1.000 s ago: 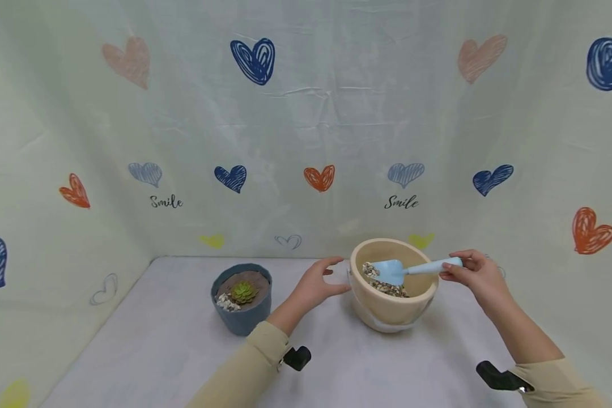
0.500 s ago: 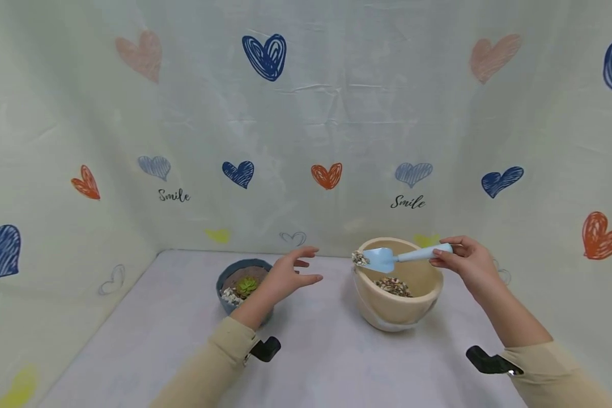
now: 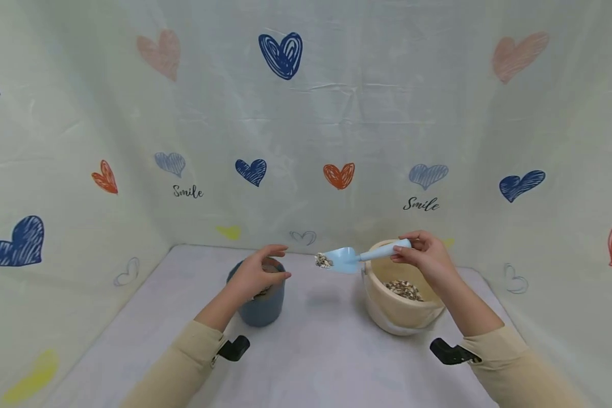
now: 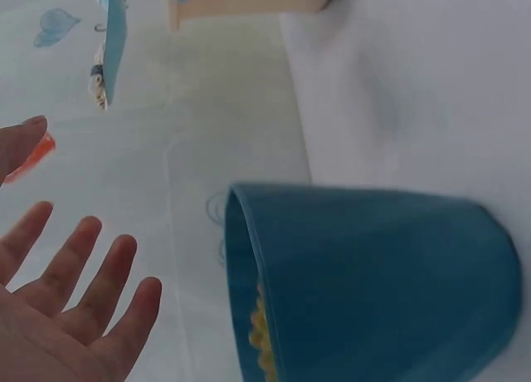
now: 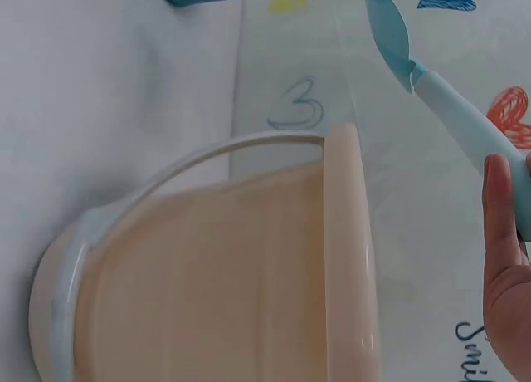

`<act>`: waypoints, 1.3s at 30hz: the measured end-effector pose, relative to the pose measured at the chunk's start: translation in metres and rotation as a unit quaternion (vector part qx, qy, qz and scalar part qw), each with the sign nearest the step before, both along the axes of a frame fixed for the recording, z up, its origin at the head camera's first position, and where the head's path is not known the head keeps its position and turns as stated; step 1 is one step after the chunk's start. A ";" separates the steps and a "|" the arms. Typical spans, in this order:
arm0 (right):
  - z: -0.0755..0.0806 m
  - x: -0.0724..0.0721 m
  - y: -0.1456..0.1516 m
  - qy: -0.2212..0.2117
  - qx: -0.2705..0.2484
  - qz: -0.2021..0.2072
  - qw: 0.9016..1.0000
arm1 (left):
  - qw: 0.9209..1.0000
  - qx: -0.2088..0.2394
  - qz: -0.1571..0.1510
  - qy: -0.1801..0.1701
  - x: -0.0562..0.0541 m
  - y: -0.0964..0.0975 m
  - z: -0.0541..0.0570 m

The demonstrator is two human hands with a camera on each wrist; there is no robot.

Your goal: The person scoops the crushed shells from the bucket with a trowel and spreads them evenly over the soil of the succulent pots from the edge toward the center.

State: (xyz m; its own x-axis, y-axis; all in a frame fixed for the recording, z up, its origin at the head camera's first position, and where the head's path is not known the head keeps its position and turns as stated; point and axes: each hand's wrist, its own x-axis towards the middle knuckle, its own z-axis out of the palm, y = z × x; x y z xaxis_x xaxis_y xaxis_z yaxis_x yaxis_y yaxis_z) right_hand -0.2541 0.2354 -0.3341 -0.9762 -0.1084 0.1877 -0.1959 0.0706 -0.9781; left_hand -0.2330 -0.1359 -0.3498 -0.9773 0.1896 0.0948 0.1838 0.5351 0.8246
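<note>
My right hand [image 3: 430,259] holds the pale blue handle of a small garden trowel [image 3: 344,259] between thumb and fingers. On the blade's tip lies a little heap of mixed pebbles [image 3: 323,260], held above the table between bucket and pot. The cream bucket [image 3: 390,306] under my right hand has more pebbles [image 3: 404,289] at its bottom. At the left stands a blue flower pot [image 3: 263,309]; my left hand [image 3: 252,279] hovers over its rim with fingers spread, holding nothing. That hand hides most of the pot's inside. Something yellow-green [image 4: 262,336] shows inside the pot in the left wrist view.
The white-covered table [image 3: 316,362] runs back to a pale curtain [image 3: 306,119] printed with hearts. The bucket's white handle [image 5: 199,154] hangs down against its side. Black camera mounts [image 3: 234,347] sit at both sleeve cuffs.
The trowel, with its pebbles, has risen out of the bucket and moved left past the rim. My left hand has left the bucket's side and moved left to the blue pot.
</note>
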 end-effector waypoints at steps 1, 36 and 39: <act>0.000 -0.002 -0.006 -0.003 -0.005 0.004 1.000 | 1.000 0.004 0.000 -0.001 0.000 -0.005 0.000; -0.017 -0.031 -0.177 -0.034 -0.004 0.061 0.998 | 0.991 -0.011 -0.108 -0.076 -0.017 -0.124 -0.055; -0.013 -0.033 -0.183 -0.029 0.010 0.062 0.998 | 0.988 -0.003 -0.122 -0.100 -0.025 -0.126 -0.060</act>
